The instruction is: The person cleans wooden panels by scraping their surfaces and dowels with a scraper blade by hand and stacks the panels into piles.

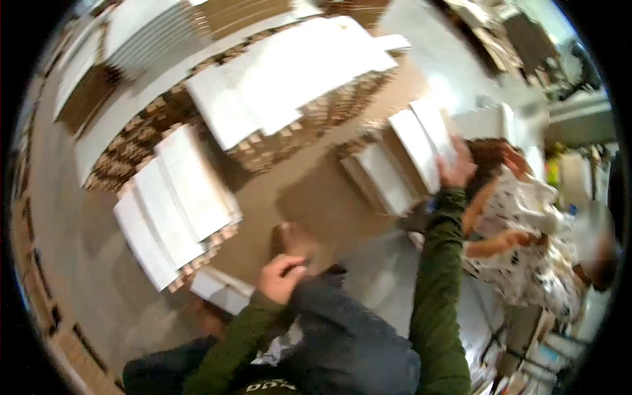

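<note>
My right hand reaches forward with fingers spread against the end of a stack of flat white-topped cardboard pieces. A lower white-topped stack sits beside it on the left. My left hand is above my knee, thumb and fingers apart and slightly curled, with nothing visible between them. Just beyond it is a blurred brown shape that I cannot make out. A fanned pile of white-topped cardboard lies to the left, with a smaller white piece near my left forearm.
A long row of white-topped cardboard stacks runs across the floor ahead. Taller stacks stand at the far left. Another person in a patterned white top is close on the right, with one hand near the stack by my right hand.
</note>
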### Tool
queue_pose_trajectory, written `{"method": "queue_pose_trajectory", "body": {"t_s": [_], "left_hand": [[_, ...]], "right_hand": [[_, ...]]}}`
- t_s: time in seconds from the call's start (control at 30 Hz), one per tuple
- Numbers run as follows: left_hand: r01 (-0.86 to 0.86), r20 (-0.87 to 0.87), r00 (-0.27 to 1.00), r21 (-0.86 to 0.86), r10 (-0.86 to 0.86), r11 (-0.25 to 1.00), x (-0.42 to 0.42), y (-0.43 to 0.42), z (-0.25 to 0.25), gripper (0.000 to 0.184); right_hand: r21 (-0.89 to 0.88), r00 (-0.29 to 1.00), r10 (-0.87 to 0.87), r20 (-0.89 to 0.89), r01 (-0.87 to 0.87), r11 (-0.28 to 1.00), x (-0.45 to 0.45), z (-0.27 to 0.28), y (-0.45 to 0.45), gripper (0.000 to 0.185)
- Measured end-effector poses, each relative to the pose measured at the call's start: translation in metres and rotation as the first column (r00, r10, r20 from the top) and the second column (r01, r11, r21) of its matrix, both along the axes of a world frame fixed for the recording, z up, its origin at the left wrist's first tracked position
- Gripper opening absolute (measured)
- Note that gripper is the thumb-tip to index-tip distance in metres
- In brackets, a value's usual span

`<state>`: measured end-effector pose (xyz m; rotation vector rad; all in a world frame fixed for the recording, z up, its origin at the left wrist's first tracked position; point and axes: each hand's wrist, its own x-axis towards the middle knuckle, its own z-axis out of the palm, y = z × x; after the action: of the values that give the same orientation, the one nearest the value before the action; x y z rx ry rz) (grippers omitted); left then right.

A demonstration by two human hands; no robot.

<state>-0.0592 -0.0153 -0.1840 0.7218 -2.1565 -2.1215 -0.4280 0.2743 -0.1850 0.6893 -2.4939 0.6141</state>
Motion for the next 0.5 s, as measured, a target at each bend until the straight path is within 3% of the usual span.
{"method": "queue_pose_trajectory", "body": {"t_s": [0.03, 0.1, 0.13, 0.17, 0.27, 0.3, 0.33, 0.37, 0.4, 0.43, 0.47, 0.5], "left_hand": [[0.012, 0.012, 1.000, -0.016, -0.012, 1.000, 0.005, -0.001, -0.001, 0.020], [-0.022, 0.053, 0.998, 0.030, 0.020, 0.999, 0.011, -0.002, 0.005, 0.022], [-0.018, 0.121, 0.993, 0.013, 0.016, 1.000, 0.014, -0.002, 0.006, 0.022], [0.002, 0.105, 0.994, 0.013, -0.004, 1.000, 0.020, -0.004, 0.008, 0.022], [-0.073, 0.249, 0.965, -0.049, 0.083, 0.996, 0.025, 0.002, 0.017, 0.024], [-0.180, 0.270, 0.952, 0.108, 0.145, 0.978, 0.046, 0.004, -0.024, 0.025], [-0.252, 0.221, 0.952, 0.171, 0.212, 0.953, 0.048, 0.005, -0.022, 0.025], [-0.143, 0.162, 0.977, 0.000, 0.141, 0.990, 0.065, 0.000, -0.051, 0.019], [-0.056, 0.113, 0.991, -0.184, 0.078, 0.981, 0.082, -0.005, -0.079, 0.014], [-0.060, 0.062, 0.995, -0.326, 0.085, 0.943, 0.072, -0.007, -0.051, 0.012], [0.099, -0.043, 0.988, -0.562, -0.149, 0.821, 0.070, -0.016, -0.043, 0.015], [0.183, -0.084, 0.922, -0.765, -0.377, 0.617, 0.073, -0.024, -0.043, 0.018]], "right_hand": [[0.000, 0.991, 0.027, -0.135, -0.027, 1.000, 0.005, 0.004, -0.011, 0.059], [0.039, 0.974, 0.042, -0.223, -0.035, 0.999, 0.043, 0.044, -0.075, 0.056], [-0.324, 0.971, 0.237, -0.021, -0.231, 0.918, 0.069, 0.050, -0.119, 0.051], [-0.423, 0.924, 0.371, 0.090, -0.302, 0.854, 0.088, 0.060, -0.155, 0.055], [-0.508, 0.530, 0.794, 0.297, -0.616, 0.601, 0.155, 0.068, -0.248, 0.065], [-0.519, 0.412, 0.843, 0.346, -0.665, 0.538, 0.181, 0.064, -0.271, 0.069], [-0.639, 0.375, 0.900, 0.221, -0.642, 0.424, 0.202, 0.041, -0.299, 0.077], [-0.561, 0.460, 0.849, 0.259, -0.644, 0.520, 0.230, 0.037, -0.322, 0.088], [-0.527, 0.386, 0.818, 0.426, -0.629, 0.571, 0.244, 0.043, -0.333, 0.094], [-0.532, 0.403, 0.824, 0.400, -0.630, 0.566, 0.250, 0.050, -0.338, 0.097], [-0.434, 0.523, 0.770, 0.365, -0.637, 0.638, 0.253, 0.043, -0.348, 0.100], [-0.434, 0.532, 0.768, 0.357, -0.633, 0.641, 0.257, 0.029, -0.352, 0.100]]}}
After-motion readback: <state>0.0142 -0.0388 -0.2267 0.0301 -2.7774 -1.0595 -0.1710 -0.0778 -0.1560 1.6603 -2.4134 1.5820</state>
